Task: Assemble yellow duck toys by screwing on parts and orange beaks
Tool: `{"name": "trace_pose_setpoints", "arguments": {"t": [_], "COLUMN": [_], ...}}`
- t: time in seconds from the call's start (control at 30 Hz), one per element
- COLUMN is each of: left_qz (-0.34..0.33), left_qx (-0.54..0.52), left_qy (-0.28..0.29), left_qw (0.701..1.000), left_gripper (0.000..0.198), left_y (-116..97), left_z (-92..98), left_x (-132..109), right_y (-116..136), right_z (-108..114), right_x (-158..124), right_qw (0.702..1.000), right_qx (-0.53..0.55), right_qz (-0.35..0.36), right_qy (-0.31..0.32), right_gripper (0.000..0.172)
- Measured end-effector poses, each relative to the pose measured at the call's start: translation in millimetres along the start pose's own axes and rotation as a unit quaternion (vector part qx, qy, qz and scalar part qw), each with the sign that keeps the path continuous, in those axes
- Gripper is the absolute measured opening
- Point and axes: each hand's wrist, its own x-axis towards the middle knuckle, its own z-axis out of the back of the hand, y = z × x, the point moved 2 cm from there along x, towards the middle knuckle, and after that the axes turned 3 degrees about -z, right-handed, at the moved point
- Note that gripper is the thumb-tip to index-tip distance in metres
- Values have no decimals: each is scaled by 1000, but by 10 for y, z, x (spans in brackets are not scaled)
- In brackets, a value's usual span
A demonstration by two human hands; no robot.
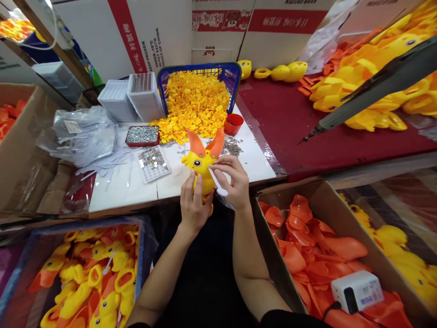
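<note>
I see the left hand (195, 205) holding an orange-eared yellow plastic toy (203, 166), the right hand (236, 183) pinching a thin white strip (220, 179); white tabletop (116, 193) mid-frame, red-banded cardboard cartons (174, 27) across the top.

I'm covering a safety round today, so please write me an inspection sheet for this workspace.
Surface: white worktop, with a red-covered table at right.
Job's things: yellow toy with orange ears; white strip at its side, contact unclear.
Grip: left hand holds the toy's body; right hand pinches the strip.
Clutter: yellow pieces spill from the blue basket; small loose parts lie near the red cup.
Cables: white cord at upper left; dark lead by a white device.
Surroundings: printed cartons behind; grey tool over the red-covered table; orange parts fill a cardboard box below.
</note>
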Motion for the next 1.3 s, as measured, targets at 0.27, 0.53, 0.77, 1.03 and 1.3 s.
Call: {"name": "trace_pose_setpoints", "arguments": {"t": [0.27, 0.53, 0.77, 1.03, 1.3], "left_qz": [-5, 25, 5, -3, -15], "left_qx": [-25, -43, -19, -14, -20], "left_qy": [23, 43, 64, 81, 75], "left_qw": [999, 998, 998, 997, 997], "left_gripper": [40, 21, 24, 22, 22], "left_y": [3, 52, 68, 62, 68], "left_z": [38, 64, 45, 49, 70], "left_x": [30, 27, 27, 32, 63], "right_y": [-124, -315, -360, -386, -342], "right_z": [-10, -318, -551, -590, -600], "right_x": [27, -65, -118, -114, -95], "right_qw": [990, 951, 933, 950, 945], "right_qx": [67, 152, 242, 211, 213], "right_qz": [-119, -243, -262, -226, -239], "right_qy": [-43, -112, -60, -45, -65], "right_gripper": [13, 54, 78, 83, 82]}}
